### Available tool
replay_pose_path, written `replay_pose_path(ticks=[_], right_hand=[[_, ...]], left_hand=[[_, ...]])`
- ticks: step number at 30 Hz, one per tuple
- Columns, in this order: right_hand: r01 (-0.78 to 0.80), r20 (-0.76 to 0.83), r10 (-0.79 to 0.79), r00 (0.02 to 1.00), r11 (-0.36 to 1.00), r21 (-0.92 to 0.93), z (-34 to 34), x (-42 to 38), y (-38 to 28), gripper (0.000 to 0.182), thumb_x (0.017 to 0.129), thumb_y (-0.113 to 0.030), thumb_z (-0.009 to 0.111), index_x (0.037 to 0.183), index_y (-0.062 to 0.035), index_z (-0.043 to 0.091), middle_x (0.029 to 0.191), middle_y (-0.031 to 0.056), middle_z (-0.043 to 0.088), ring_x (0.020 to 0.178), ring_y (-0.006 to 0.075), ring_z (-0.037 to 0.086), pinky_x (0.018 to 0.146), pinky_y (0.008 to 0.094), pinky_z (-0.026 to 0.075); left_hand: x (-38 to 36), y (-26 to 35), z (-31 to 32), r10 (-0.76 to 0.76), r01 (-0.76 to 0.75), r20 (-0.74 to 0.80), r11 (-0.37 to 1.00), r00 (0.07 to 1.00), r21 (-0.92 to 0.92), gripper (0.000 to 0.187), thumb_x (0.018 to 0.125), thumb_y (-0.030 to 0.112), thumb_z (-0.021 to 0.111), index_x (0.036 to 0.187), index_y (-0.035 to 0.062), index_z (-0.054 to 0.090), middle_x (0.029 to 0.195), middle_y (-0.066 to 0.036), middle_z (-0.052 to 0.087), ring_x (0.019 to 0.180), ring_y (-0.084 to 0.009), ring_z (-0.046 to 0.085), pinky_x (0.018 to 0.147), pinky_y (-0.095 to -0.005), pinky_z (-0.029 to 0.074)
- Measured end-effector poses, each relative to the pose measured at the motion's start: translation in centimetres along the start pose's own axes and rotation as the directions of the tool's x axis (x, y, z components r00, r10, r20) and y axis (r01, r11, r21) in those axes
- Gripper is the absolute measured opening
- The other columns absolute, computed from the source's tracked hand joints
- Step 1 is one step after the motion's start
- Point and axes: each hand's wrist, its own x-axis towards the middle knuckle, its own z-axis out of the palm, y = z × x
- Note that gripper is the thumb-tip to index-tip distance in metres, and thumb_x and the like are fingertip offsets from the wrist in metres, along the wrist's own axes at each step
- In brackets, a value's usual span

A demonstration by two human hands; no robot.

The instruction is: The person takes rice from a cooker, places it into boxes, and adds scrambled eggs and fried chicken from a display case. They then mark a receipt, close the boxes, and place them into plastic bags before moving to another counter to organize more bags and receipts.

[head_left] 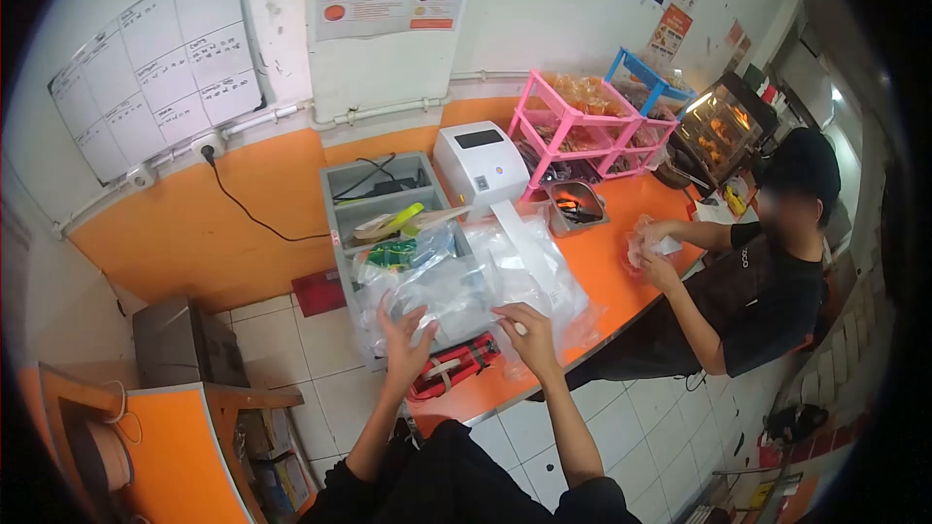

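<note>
A clear plastic bag (442,297) spreads between my hands, above the front of a grey compartment tray (335,243). My left hand (404,338) is at its left side, with thumb and fingers apart against the plastic. On the other side, my right hand (529,335) pinches the bag's edge between thumb and fingertips. A stack of clear plastic bags (558,277) lies right of the tray, partly under a white paper strip (524,247). In the tray are green-and-white packets (391,254) and a yellow-green item (400,218).
A white label printer (482,163) stands behind the bags. A metal container (575,206) and pink racks (573,126) stand farther right. Across the orange table (621,272), a co-worker (777,262) handles clear plastic. A red item (452,369) lies near the front edge.
</note>
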Motion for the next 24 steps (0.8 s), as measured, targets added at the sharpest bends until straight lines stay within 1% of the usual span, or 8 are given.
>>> replay_pose_path(ticks=[6, 10, 13, 14, 17, 18, 20, 24], right_hand=[[-0.111, -0.323, 0.116, 0.939, 0.993, 0.034, -2.0, -2.3, -7.6, 0.026, 0.069, 0.007, 0.066, 0.093, -0.0024, 0.068, 0.079, 0.0085, 0.061, 0.07, 0.0132, 0.058, 0.063, 0.0231, 0.046], [-0.083, -0.241, 0.053, 0.969, 0.989, -0.119, -1.9, -5.2, -10.6, 0.025, 0.069, 0.006, 0.067, 0.092, -0.0039, 0.069, 0.08, 0.007, 0.061, 0.067, 0.0132, 0.058, 0.061, 0.024, 0.046], [0.032, 0.027, -0.032, 0.999, 0.999, 0.029, -2.1, -7.2, -12.3, 0.025, 0.068, 0.005, 0.068, 0.091, -0.0037, 0.069, 0.08, 0.007, 0.061, 0.065, 0.0133, 0.058, 0.059, 0.0238, 0.046], [-0.153, 0.176, 0.102, 0.979, 0.94, 0.304, -2.6, -7.1, -13.8, 0.03, 0.069, 0.002, 0.069, 0.098, -0.0042, 0.067, 0.08, 0.0064, 0.061, 0.066, 0.0128, 0.057, 0.059, 0.0232, 0.046], [-0.451, 0.107, 0.447, 0.888, 0.803, 0.389, -1.9, -7.1, -6.7, 0.033, 0.068, -0.002, 0.07, 0.101, -0.0043, 0.065, 0.085, 0.0065, 0.061, 0.072, 0.0168, 0.058, 0.064, 0.0251, 0.047], [-0.224, -0.035, 0.231, 0.972, 0.966, 0.127, -1.2, -5.1, -5.3, 0.031, 0.07, -0.003, 0.069, 0.1, -0.0044, 0.065, 0.088, 0.0074, 0.062, 0.076, 0.0195, 0.058, 0.067, 0.0268, 0.047], [0.078, -0.094, -0.127, 0.987, 0.909, -0.409, 0.4, -0.6, -3.6, 0.023, 0.073, -0.005, 0.066, 0.095, -0.0036, 0.063, 0.095, 0.0103, 0.061, 0.082, 0.0257, 0.058, 0.073, 0.0304, 0.047], [0.371, 0.207, -0.313, 0.927, 0.685, -0.626, 4.2, 2.8, 6.6, 0.016, 0.078, -0.008, 0.06, 0.093, -0.0045, 0.062, 0.104, 0.0127, 0.06, 0.091, 0.0314, 0.057, 0.082, 0.0366, 0.045]], left_hand=[[-0.7, 5.1, 0.9, -0.231, 0.272, 0.152, 0.887, 0.961, -0.374, 0.094, 0.083, 0.004, 0.062, 0.131, 0.0061, -0.019, 0.101, -0.02, 0.058, 0.088, -0.0229, 0.061, 0.08, -0.032, 0.051], [-2.6, 9.3, 0.0, -0.275, 0.333, 0.191, 0.826, 0.942, -0.454, 0.096, 0.082, -0.001, 0.061, 0.129, 0.0062, -0.021, 0.098, -0.02, 0.059, 0.085, -0.0228, 0.062, 0.076, -0.0313, 0.053], [-3.8, 12.9, -2.8, -0.241, 0.282, 0.155, 0.886, 0.958, -0.367, 0.098, 0.081, -0.006, 0.06, 0.129, 0.006, -0.024, 0.092, -0.02, 0.061, 0.083, -0.0229, 0.063, 0.075, -0.032, 0.053], [-4.8, 13.7, -4.7, -0.189, 0.212, 0.104, 0.934, 0.976, -0.289, 0.1, 0.08, -0.007, 0.06, 0.129, 0.0059, -0.026, 0.09, -0.019, 0.061, 0.081, -0.0228, 0.063, 0.074, -0.0322, 0.054], [-8.5, 18.7, -10.8, -0.098, 0.076, -0.095, 0.974, 0.991, -0.213, 0.106, 0.077, -0.01, 0.061, 0.127, 0.0028, -0.031, 0.079, -0.017, 0.064, 0.072, -0.0221, 0.064, 0.07, -0.0336, 0.054], [-9.4, 20.6, -12.6, -0.091, 0.068, -0.111, 0.978, 0.99, -0.195, 0.106, 0.076, -0.011, 0.061, 0.128, 0.0019, -0.03, 0.077, -0.017, 0.064, 0.068, -0.0219, 0.064, 0.068, -0.0342, 0.054], [-11.0, 23.2, -14.8, -0.064, 0.035, -0.229, 0.992, 0.971, -0.125, 0.104, 0.075, -0.012, 0.06, 0.13, 0.0, -0.028, 0.071, -0.017, 0.064, 0.061, -0.0222, 0.063, 0.064, -0.035, 0.054], [-12.6, 24.5, -14.2, 0.126, -0.011, -0.583, 0.98, 0.803, 0.197, 0.106, 0.067, -0.008, 0.065, 0.138, 0.0007, -0.014, 0.08, -0.016, 0.065, 0.058, -0.0215, 0.062, 0.076, -0.0333, 0.049]])
